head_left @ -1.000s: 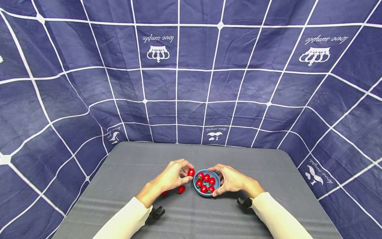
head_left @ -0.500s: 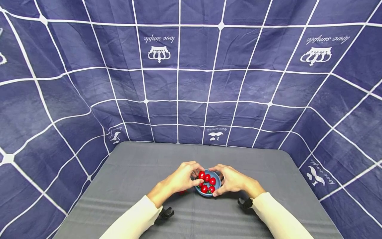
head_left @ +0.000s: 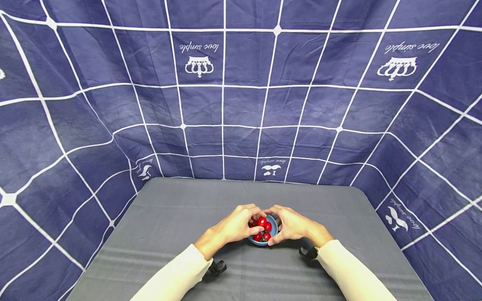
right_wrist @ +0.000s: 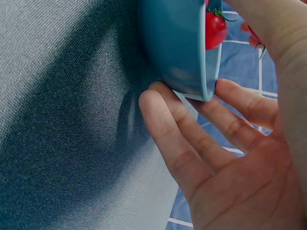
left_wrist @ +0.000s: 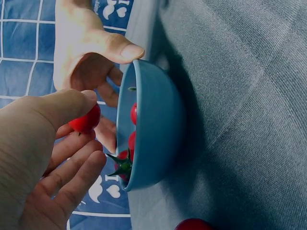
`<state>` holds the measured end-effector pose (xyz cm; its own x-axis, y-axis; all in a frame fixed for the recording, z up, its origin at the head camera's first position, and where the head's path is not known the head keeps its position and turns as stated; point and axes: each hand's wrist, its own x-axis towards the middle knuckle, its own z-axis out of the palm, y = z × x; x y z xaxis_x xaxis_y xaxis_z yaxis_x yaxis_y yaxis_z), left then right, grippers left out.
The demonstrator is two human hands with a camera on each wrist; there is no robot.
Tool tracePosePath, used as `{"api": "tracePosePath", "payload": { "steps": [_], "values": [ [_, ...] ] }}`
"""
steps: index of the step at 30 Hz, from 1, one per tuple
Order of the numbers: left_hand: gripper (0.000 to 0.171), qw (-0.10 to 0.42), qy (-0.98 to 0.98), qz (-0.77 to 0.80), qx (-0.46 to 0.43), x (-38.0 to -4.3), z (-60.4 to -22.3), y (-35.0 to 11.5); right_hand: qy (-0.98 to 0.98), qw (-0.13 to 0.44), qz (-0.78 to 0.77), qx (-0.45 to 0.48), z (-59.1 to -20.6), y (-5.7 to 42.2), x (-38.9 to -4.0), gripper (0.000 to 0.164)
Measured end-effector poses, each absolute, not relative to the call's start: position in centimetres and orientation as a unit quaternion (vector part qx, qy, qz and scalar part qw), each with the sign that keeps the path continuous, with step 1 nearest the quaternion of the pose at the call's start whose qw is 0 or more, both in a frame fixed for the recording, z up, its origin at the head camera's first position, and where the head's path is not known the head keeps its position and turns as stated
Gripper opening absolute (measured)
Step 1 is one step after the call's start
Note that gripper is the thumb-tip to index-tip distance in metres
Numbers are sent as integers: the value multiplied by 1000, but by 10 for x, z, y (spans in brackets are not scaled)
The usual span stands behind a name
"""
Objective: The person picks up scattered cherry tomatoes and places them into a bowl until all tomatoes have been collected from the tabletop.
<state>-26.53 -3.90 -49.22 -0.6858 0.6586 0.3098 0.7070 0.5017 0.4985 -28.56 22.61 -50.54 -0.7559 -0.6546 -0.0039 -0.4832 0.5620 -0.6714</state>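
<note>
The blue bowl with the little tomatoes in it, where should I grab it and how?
I'd hold the blue bowl just under its rim, coming from the right. It stands upright and widens toward the rim, so your thumb and fingers can probably spread around it, like the right hand. The left hand, pinching a tomato, is in the way on the left.

A white-gridded navy cloth backdrop (head_left: 241, 106) fills the upper frame, bearing inverted crown prints (head_left: 199, 67) left of top centre and at upper right; a creased grey tablecloth (head_left: 188, 198) spans the lower frame.
</note>
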Motion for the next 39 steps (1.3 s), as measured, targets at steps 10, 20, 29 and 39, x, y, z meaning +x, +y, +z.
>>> {"api": "tracePosePath", "payload": {
  "steps": [10, 20, 29, 39],
  "values": [
    [39, 44, -878, -280, -386, -267, -493, -39, 874, 132, -337, -324, -506, 225, -288, 95],
    [50, 43, -894, -265, -359, -266, -494, -50, 879, 136, -325, -321, -504, 228, -287, 99],
    [52, 48, -894, -267, -357, -266, -495, -64, 882, 132, -320, -320, -502, 229, -289, 102],
    [55, 52, -899, -263, -346, -262, -503, -81, 880, 132, -324, -320, -504, 227, -287, 102]
  ]
}}
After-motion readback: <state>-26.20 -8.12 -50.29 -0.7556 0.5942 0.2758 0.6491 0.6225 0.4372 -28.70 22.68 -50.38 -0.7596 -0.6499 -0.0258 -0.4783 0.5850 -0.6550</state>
